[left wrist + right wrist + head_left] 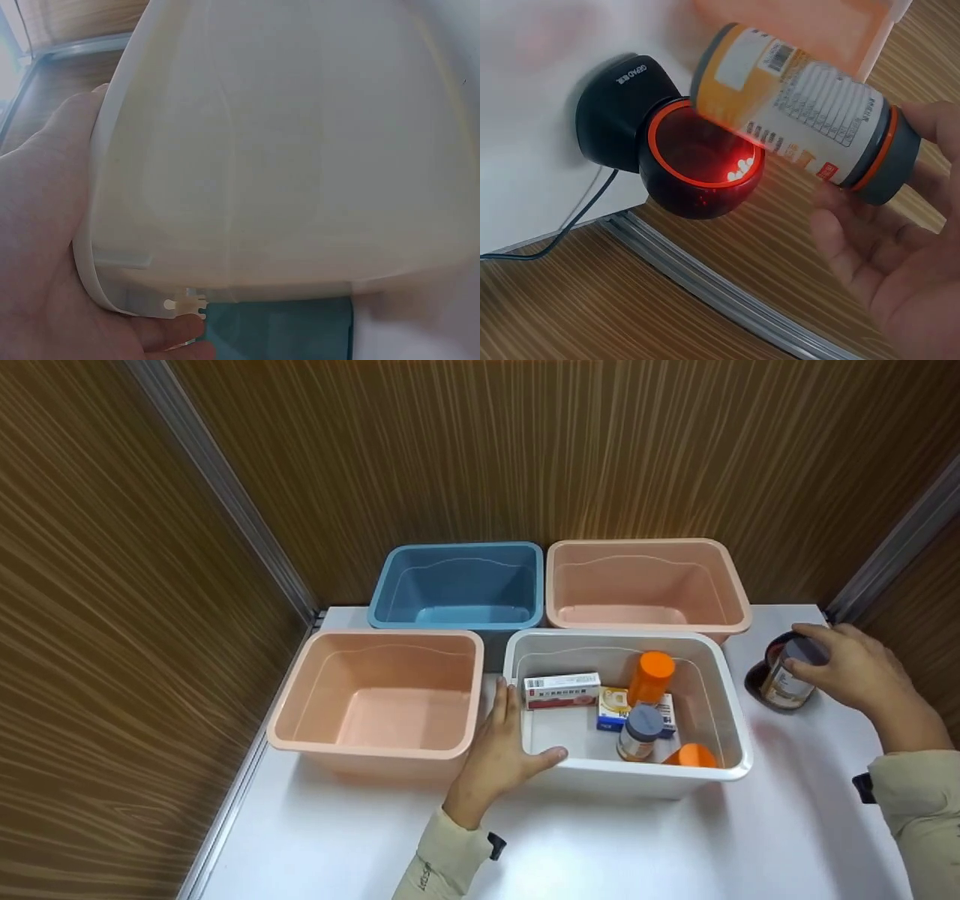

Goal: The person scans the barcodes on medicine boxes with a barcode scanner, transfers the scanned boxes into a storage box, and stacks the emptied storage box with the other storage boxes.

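My right hand (859, 667) pinches a supplement bottle (787, 112) by its dark grey cap. The bottle has an orange-and-white label with a barcode. It is tilted over the round, red-lit window of a black barcode scanner (615, 112). My left hand (499, 757) rests on the front left corner of a white bin (626, 772), fingers straight along its side and thumb across the front rim. Inside the bin are a white-and-red medicine box (562, 691), a yellow-and-blue box (613, 709), an orange bottle (651, 675), a grey-capped bottle (640, 733) and another orange-topped item (694, 755).
A pink bin (375, 752) stands left of the white one. Behind are a blue bin (457, 625) and another pink bin (649, 626). Wood-patterned panels (465, 450) enclose the white table (337, 840). A cable (570, 229) runs from the scanner.
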Available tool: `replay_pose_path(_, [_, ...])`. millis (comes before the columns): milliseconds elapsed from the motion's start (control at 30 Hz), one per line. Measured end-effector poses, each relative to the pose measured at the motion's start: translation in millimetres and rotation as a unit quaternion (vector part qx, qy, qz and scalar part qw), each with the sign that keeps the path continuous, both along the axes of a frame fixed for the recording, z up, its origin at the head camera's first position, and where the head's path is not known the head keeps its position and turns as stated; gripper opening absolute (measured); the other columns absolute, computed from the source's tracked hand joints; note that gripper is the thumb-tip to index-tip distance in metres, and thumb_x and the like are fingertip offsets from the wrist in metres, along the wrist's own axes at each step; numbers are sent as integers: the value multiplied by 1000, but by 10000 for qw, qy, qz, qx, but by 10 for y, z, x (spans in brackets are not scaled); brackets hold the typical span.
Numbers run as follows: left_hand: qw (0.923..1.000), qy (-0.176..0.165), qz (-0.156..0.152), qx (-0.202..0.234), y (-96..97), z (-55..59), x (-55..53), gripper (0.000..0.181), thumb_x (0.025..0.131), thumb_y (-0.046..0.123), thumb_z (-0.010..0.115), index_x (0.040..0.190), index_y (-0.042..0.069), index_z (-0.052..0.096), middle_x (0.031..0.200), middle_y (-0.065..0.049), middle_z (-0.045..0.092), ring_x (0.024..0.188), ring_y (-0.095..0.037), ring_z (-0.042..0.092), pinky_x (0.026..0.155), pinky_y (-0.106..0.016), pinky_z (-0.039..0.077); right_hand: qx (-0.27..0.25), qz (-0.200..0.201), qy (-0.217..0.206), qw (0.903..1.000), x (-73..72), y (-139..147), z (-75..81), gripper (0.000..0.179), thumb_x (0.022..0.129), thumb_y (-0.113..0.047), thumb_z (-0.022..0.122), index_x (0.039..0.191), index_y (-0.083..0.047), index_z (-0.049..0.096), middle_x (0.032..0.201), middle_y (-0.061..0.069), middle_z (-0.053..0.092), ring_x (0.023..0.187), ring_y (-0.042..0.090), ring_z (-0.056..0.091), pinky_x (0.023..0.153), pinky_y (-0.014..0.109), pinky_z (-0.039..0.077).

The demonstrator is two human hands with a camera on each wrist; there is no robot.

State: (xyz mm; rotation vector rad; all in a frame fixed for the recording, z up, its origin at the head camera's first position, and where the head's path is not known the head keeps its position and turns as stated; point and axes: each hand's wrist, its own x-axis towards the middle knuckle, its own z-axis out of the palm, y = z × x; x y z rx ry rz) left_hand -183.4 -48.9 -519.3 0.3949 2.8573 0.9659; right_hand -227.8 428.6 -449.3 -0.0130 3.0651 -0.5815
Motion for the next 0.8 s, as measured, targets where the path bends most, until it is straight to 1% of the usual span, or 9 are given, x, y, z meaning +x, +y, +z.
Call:
replay_pose_path(100, [10000,44,-22,22,-4,-4,1,128,77,76,69,162,4,6,168,-15,-6,152,-34,8,119,-49,19,27,70,-91,9999,-3,25,15,69,100,-39,61,152,-1,38,135,46,29,116,68,34,87,79,33])
replay_pose_path(167, [10000,70,-32,4,-4,-4,1,127,78,73,71,162,3,6,168,-15,-6,151,-35,10,119,-49,19,-12,102,-93,9999,-4,27,21,63,100,-35,59,150,-2,42,128,44,33,107,63,41,78,73,40])
replay_pose_path(267, [9999,139,-40,-54,-3,-6,-2,126,78,72,72,161,1,8,168,-17,-5,151,-37,13,118,-49,20,-65,185,-91,9998,-14,15,32,54,99,-28,56,145,-2,47,120,38,36,95,54,43,68,63,42])
replay_pose_path(333, [9999,142,-35,-57,-2,-4,-2,126,78,71,72,161,1,8,167,-17,-5,151,-37,11,118,-49,20,-61,182,-97,9998,-26,-1,41,49,98,-26,55,141,-2,50,120,38,36,95,54,44,67,63,43])
replay_pose_path(467, [9999,116,-23,-72,3,1,-2,128,78,75,70,162,3,6,168,-16,-6,151,-36,9,119,-48,19,-30,152,-132,9998,-49,-23,48,45,98,-27,53,136,-3,52,123,39,35,99,58,45,71,70,43])
replay_pose_path(533, [9999,108,-31,-64,6,4,-2,128,78,75,69,162,3,6,168,-15,-6,151,-36,8,119,-47,19,1,132,-95,9999,-55,-31,49,44,98,-28,54,135,-4,52,123,39,36,100,59,46,72,71,44])
replay_pose_path(633, [9999,88,-37,-90,8,7,-2,128,77,77,68,162,3,7,168,-15,-7,152,-35,6,119,-47,18,-95,117,-108,9998,-63,-30,47,44,96,-24,59,134,-4,50,120,39,36,99,60,47,69,67,46])
replay_pose_path(733, [9998,76,-29,-153,5,2,-5,128,77,79,66,162,3,6,168,-15,-8,152,-35,5,119,-47,18,-228,152,-164,9995,-71,-29,43,48,90,-17,65,133,-3,48,118,38,36,98,60,47,67,63,48])
replay_pose_path(800, [9998,58,-21,-182,2,0,-7,129,76,80,65,162,4,5,168,-14,-9,152,-34,5,119,-46,17,-262,212,-155,9993,-75,-28,39,47,90,-17,67,131,-3,48,117,39,37,99,60,48,68,62,48])
